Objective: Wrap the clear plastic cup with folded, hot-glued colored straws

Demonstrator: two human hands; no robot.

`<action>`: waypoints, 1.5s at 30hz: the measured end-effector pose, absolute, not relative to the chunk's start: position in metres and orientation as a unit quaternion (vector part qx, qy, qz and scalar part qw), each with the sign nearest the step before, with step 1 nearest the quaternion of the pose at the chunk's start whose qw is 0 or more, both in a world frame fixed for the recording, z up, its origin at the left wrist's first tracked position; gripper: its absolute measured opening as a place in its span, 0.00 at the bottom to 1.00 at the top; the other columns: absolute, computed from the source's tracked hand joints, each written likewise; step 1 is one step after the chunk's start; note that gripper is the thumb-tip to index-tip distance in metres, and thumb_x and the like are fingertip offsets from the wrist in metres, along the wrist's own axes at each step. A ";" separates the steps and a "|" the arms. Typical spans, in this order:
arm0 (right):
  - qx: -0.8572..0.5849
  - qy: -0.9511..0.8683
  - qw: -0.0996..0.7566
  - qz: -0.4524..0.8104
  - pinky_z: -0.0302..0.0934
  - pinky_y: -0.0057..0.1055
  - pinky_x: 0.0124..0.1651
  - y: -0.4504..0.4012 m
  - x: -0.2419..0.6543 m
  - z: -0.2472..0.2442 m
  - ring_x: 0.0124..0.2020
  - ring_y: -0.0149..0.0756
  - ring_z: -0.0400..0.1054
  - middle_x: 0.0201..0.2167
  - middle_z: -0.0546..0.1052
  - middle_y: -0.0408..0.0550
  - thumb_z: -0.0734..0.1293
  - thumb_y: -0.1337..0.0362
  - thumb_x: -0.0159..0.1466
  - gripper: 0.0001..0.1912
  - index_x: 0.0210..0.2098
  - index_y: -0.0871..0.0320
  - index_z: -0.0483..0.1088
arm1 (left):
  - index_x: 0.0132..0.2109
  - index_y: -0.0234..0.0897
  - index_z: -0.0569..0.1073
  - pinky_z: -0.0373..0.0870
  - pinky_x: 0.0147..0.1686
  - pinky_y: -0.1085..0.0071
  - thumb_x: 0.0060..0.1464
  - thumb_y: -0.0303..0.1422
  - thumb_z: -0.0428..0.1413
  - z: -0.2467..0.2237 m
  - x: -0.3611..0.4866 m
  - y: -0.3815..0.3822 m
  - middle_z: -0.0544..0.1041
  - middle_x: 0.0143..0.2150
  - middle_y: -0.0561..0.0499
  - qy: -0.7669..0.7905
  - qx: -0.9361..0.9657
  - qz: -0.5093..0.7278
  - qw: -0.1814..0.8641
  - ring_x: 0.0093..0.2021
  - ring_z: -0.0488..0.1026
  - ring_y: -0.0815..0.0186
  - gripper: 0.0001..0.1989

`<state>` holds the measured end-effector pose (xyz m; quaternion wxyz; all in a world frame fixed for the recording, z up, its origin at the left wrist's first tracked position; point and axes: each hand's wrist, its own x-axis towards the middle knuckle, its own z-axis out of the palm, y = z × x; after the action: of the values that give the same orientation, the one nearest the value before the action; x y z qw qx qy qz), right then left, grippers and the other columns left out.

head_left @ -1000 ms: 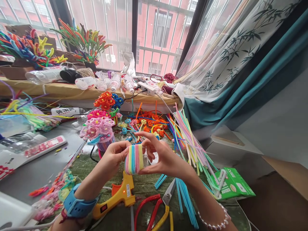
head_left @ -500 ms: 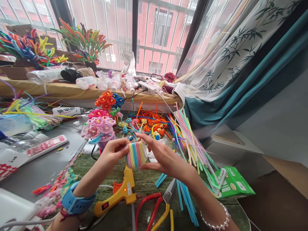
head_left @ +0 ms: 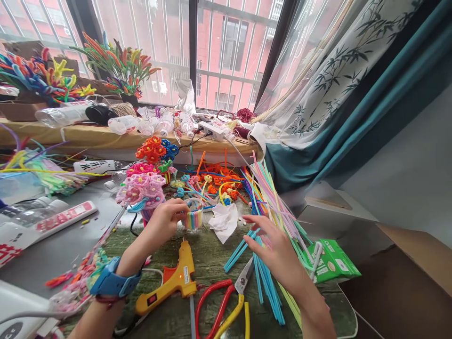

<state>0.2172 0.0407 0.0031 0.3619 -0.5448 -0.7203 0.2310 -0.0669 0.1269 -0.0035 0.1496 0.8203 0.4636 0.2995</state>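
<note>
My left hand (head_left: 168, 220) is closed on the rim of a small clear cup (head_left: 192, 218), its side covered in pastel pipe cleaner stripes. The cup is held over the table, its round opening facing up and towards the far side. My right hand (head_left: 271, 242) is open with fingers apart, over a bundle of light blue pipe cleaners (head_left: 270, 287); I see nothing in its fingers. A yellow glue gun (head_left: 181, 275) with a lit red light lies below the cup. Scissors (head_left: 226, 301) with red and yellow handles lie to its right.
A crumpled white tissue (head_left: 225, 222) lies between my hands. Pipe cleaner flowers (head_left: 141, 188) stand behind my left hand. Long pastel pipe cleaners (head_left: 278, 202) and a green packet (head_left: 334, 259) are at the right. Plastic bottles (head_left: 123, 124) line the windowsill.
My right hand has let go of the striped cup and moved right and down, over the blue pipe cleaners. My left hand keeps the cup, now tipped so its opening shows.
</note>
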 end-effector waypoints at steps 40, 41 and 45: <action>-0.782 -0.548 0.297 0.021 0.56 0.32 0.28 -0.009 0.230 -0.053 0.25 0.41 0.70 0.25 0.74 0.47 0.61 0.65 0.64 0.08 0.31 0.56 0.71 | 0.37 0.39 0.75 0.64 0.34 0.67 0.65 0.32 0.43 0.017 -0.008 0.039 0.80 0.35 0.48 0.497 0.866 0.057 0.027 0.37 0.78 0.57 0.17; -0.777 -0.548 0.309 0.022 0.56 0.32 0.28 -0.009 0.231 -0.053 0.25 0.41 0.70 0.25 0.74 0.47 0.61 0.65 0.64 0.08 0.33 0.56 0.72 | 0.36 0.39 0.75 0.64 0.34 0.67 0.65 0.32 0.43 0.019 -0.004 0.038 0.80 0.35 0.48 0.489 0.870 0.043 0.037 0.37 0.78 0.57 0.17; -0.756 -0.567 0.327 0.013 0.57 0.31 0.29 -0.006 0.228 -0.054 0.26 0.38 0.70 0.27 0.74 0.47 0.62 0.65 0.64 0.07 0.33 0.57 0.72 | 0.36 0.40 0.76 0.63 0.32 0.68 0.65 0.32 0.44 0.022 0.009 0.037 0.80 0.34 0.48 0.476 0.878 0.029 0.048 0.35 0.78 0.59 0.16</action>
<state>0.2275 -0.0057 -0.0535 0.3274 -0.7558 -0.5669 0.0134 0.0088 0.0366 0.0224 0.0477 0.8778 0.4758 0.0285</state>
